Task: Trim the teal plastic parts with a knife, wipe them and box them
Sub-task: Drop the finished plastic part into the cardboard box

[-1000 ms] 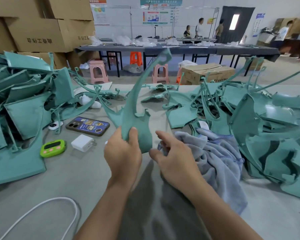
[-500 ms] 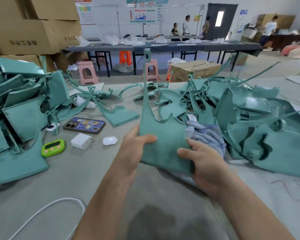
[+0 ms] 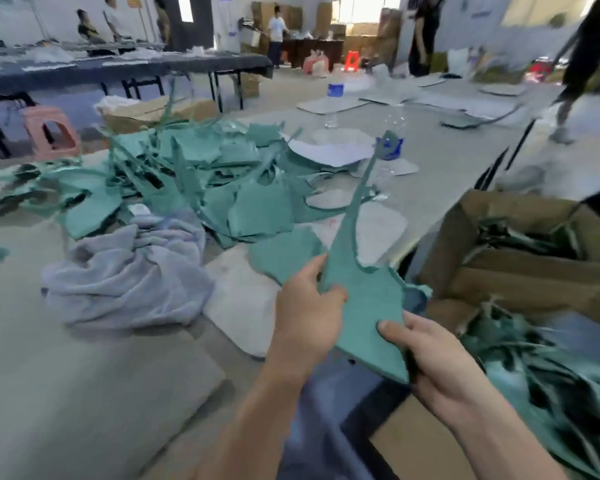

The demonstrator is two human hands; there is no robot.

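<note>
Hands grip one teal part [image 3: 361, 292] over the desk's [image 3: 84, 393] right edge. The left hand [image 3: 305, 306] pinches its left side with the thumb on top, and the right hand [image 3: 437, 362] clamps its near corner. The part's thin arm points up and away. Just right of it stands an open box [image 3: 534, 282] holding more parts [image 3: 551, 375]. Left of the hands a crumpled towel [image 3: 129, 271] lies on the desk. Behind it a pile [image 3: 222, 188] of parts spreads toward the far edge. Beyond the desk stand a pink stool [image 3: 49, 129] and a long dark table [image 3: 118, 67].
</note>
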